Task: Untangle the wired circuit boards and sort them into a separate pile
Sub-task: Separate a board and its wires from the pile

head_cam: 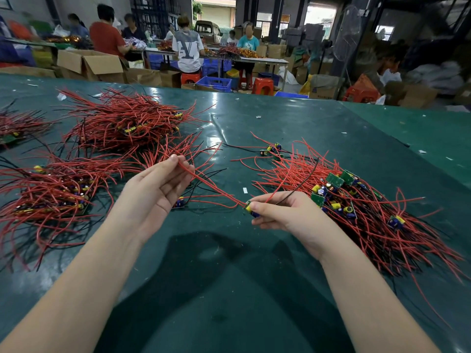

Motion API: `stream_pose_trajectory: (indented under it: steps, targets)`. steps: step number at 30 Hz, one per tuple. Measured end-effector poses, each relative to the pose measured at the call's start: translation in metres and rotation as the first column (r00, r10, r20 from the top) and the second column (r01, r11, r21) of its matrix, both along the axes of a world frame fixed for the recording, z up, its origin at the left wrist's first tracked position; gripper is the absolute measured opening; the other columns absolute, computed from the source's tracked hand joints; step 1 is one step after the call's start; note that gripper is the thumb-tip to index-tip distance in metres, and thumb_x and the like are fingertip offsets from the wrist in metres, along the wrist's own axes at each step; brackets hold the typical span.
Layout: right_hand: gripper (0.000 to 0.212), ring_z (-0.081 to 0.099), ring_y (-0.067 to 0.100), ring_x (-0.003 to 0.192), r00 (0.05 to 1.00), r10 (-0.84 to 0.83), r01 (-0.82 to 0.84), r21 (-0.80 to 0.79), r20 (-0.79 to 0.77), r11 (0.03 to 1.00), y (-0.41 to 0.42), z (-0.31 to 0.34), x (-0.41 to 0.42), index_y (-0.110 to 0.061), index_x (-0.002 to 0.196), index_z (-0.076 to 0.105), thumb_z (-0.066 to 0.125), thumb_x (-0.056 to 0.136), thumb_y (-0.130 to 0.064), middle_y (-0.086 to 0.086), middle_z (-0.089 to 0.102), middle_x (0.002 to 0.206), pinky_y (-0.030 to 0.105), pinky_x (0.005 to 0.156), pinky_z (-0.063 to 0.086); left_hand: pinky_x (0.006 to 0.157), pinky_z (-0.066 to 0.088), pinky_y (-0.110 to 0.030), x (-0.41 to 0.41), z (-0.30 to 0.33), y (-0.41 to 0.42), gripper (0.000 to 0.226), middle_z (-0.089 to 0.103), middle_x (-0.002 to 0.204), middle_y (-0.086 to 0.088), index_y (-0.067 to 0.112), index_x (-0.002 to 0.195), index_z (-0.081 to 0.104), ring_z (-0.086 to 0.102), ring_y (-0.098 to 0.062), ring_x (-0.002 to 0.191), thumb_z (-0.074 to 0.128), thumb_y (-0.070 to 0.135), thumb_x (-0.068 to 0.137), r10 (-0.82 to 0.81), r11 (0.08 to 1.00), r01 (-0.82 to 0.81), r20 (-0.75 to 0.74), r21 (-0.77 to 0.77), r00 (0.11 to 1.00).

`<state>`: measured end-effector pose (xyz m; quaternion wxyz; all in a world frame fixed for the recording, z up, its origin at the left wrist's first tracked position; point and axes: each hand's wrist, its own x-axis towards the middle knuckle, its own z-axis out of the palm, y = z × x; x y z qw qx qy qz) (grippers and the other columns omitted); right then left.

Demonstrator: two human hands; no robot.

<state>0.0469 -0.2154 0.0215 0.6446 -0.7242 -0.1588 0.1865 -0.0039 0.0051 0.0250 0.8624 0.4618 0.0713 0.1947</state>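
My right hand (277, 212) pinches a small circuit board (249, 209) with yellow and blue parts, held above the table. Its red wires (211, 186) run up and left to my left hand (155, 189), which pinches them between thumb and fingertips. A tangled heap of boards with red and black wires (356, 200) lies just right of my right hand. Another heap (51, 194) lies to the left of my left hand, and a bigger one (122, 121) sits behind it. One loose board (179, 203) lies on the table under my left hand.
The dark green table (229, 263) carries small white scraps (244, 190) and a further wire heap (15, 128) at the far left edge. Beyond the table's far edge several people work among cardboard boxes (89, 64), blue crates and red stools.
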Motion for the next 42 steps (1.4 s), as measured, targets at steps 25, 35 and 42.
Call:
stream_pose_trajectory:
  steps: [25, 35, 42]
  targets:
    - [0.014, 0.070, 0.014, 0.068, 0.976, 0.161, -0.128, 0.214, -0.145, 0.968, 0.003, 0.004, -0.004, -0.017, 0.076, 0.079, 0.074, 0.064, -0.023, 0.003, 0.071, 0.072, 0.020, 0.064, 0.054, 0.058, 0.051, -0.008, 0.000, 0.005, 0.003, 0.015, 0.073, 0.073, 0.000, 0.010, 0.077, 0.073, 0.069, -0.004, 0.068, 0.064, 0.010, 0.088, 0.129, 0.971, -0.151, -0.123, -0.187, 0.984]
    - [0.012, 0.070, 0.014, 0.066, 0.984, 0.054, -0.007, 0.267, -0.172, 0.964, 0.009, 0.000, -0.005, -0.015, 0.072, 0.079, 0.074, 0.064, -0.022, 0.003, 0.072, 0.072, 0.021, 0.064, 0.056, 0.065, 0.056, -0.017, 0.006, 0.003, -0.003, 0.046, 0.075, 0.100, -0.001, 0.009, 0.122, 0.057, 0.072, -0.011, 0.083, 0.053, 0.045, 0.093, 0.067, 0.996, -0.072, -0.098, -0.051, 0.993]
    - [0.010, 0.069, 0.013, 0.064, 0.986, 0.011, 0.040, 0.298, -0.169, 0.954, 0.012, -0.002, -0.006, -0.013, 0.073, 0.077, 0.074, 0.066, -0.020, 0.003, 0.071, 0.071, 0.021, 0.063, 0.056, 0.064, 0.058, -0.024, 0.008, -0.004, -0.019, 0.091, 0.073, 0.106, -0.011, 0.003, 0.134, 0.041, 0.072, -0.020, 0.092, 0.060, 0.057, 0.063, -0.118, 0.991, 0.105, -0.184, -0.079, 0.976]
